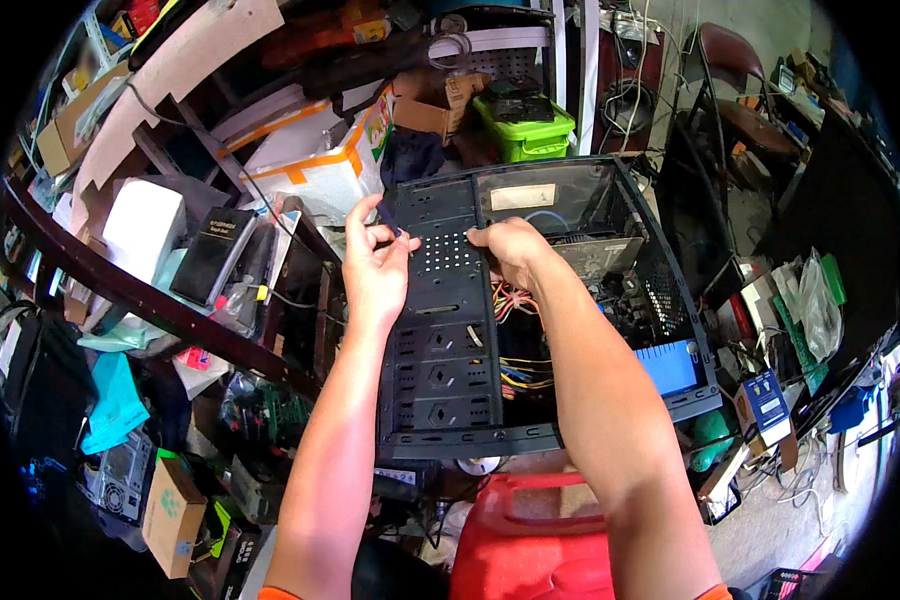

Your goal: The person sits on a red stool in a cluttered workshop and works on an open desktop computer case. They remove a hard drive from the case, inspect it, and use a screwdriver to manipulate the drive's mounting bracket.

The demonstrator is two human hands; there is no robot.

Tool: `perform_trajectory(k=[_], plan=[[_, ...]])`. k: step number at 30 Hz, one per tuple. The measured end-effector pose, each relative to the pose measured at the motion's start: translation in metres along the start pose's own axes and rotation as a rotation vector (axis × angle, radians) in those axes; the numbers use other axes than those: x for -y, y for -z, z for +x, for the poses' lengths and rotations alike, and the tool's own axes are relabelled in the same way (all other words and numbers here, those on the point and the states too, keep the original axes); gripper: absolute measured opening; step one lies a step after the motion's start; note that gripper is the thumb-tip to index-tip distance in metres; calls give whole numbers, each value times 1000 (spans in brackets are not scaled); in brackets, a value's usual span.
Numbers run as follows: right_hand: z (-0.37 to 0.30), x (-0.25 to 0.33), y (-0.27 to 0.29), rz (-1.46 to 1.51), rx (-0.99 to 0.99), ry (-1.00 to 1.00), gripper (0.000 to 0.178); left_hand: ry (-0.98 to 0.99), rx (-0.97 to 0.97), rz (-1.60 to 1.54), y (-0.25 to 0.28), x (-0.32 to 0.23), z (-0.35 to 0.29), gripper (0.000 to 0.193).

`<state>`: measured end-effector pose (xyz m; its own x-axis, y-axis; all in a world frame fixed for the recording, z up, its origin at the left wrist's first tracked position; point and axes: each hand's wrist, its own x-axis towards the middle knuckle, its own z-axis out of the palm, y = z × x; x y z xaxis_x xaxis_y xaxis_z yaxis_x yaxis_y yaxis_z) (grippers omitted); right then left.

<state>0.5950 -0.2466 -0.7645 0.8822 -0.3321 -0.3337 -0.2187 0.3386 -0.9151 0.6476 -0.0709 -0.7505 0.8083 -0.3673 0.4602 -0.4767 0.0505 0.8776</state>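
A black computer case lies on its side before me, its side panel off. Along its left runs a black metal drive bay with a patch of round holes. At that bay's left edge my left hand is closed, palm up, on a slim dark tool, which looks like a screwdriver. My right hand is closed at the bay's inner edge, its thumb by the holes and its other fingers curled down into the case. What they grip is hidden. Coloured cables run below it, beside a grey metal box.
A red plastic stool or chair stands below the case. Beyond it are a white foam box and a green bin. A dark metal rail crosses the left, among piled boxes and parts. Circuit boards and a blue box lie at right.
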Motion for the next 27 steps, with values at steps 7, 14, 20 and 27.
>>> perform_trajectory(k=[7,14,20,27], plan=[[-5,2,-4,-25,-17,4,26,37,30,-16,8,2,-6,61],[-4,2,-3,-48,-19,30,27,63,98,106,5,-4,-6,59],[-6,2,-3,-35,-45,58,22,47,110,125,5,-2,-6,58],[-2,1,-3,-84,-71,56,24,49,129,133,6,2,-5,57]])
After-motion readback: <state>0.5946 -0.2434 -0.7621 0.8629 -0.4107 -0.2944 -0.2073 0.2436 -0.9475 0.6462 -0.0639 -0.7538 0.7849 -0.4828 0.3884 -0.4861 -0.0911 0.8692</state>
